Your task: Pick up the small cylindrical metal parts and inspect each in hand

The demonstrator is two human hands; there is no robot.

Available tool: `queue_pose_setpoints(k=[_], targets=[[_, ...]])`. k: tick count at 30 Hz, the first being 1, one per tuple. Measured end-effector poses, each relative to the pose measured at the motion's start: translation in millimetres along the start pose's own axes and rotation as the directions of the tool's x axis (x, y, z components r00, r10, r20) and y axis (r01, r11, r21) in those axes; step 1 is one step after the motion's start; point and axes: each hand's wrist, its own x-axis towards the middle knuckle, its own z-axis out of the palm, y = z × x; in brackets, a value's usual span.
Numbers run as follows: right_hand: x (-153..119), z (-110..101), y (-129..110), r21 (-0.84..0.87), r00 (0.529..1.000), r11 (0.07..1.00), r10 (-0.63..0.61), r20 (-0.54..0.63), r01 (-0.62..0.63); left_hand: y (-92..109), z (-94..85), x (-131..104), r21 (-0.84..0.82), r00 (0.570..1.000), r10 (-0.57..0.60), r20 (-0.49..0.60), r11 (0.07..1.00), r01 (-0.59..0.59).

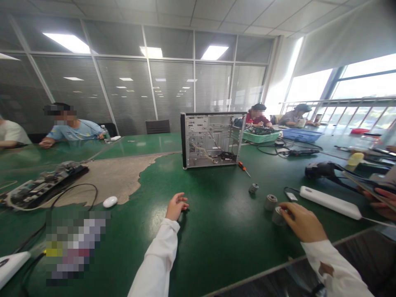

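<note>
My right hand (301, 220) has its fingers closed on a small grey metal cylinder (277, 216) standing near the table's front edge. Just behind it stands a second cylinder (270, 202), and a third, smaller one (253, 188) is farther back. Over the green table (216, 214), my left hand (177, 206) holds nothing, its fingers apart and slightly curled. An open computer case (213, 140) stands upright beyond both hands, cables inside it. An orange-handled screwdriver (243, 167) lies by the case's lower right corner.
At right are a white power strip (331, 202), a black tool with cables (323, 171), and green (261, 136) and blue (301, 134) baskets. Another person's hand (383, 202) is at the right edge. Power strips (46, 185) lie left; people sit behind.
</note>
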Motion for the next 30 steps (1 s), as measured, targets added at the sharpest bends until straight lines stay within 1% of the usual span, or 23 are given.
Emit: queue_pose_setpoints(k=[6, 8, 12, 19, 23, 26, 28, 30], targets=[[2, 2, 3, 0.003, 0.995, 0.995, -0.095, 0.017, 0.095, 3, 0.7, -2, 0.004, 1.0, -0.003, -0.003, 1.0, 0.003], [2, 2, 5, 0.022, 0.996, 0.995, -0.093, 0.002, 0.093, 3, 0.8, -3, 0.003, 1.0, -0.002, -0.002, 1.0, 0.002], [1, 0, 9, 0.04, 0.998, 0.998, -0.044, -0.051, 0.046, 4, 0.8, -3, 0.002, 1.0, -0.003, -0.002, 1.0, 0.003], [1, 1, 10, 0.038, 0.998, 0.998, -0.04, -0.043, 0.042, 3, 0.5, -3, 0.009, 1.0, 0.001, -0.001, 1.0, -0.001], [2, 3, 11, 0.036, 0.997, 0.997, -0.071, -0.014, 0.071, 4, 0.8, -3, 0.007, 1.0, 0.001, -0.001, 1.0, -0.001], [0, 6, 12, -0.005, 0.995, 0.995, -0.102, -0.019, 0.102, 4, 1.1, -3, 0.004, 1.0, 0.0, -0.002, 1.0, 0.0], [-2, 9, 13, -0.074, 0.992, 0.991, -0.117, -0.044, 0.114, 4, 1.0, -3, 0.003, 1.0, 0.002, -0.001, 1.0, -0.002], [-4, 14, 15, -0.148, 0.992, 0.984, -0.106, -0.064, 0.095, 4, 1.0, -3, 0.004, 1.0, 0.002, -0.001, 1.0, -0.002]])
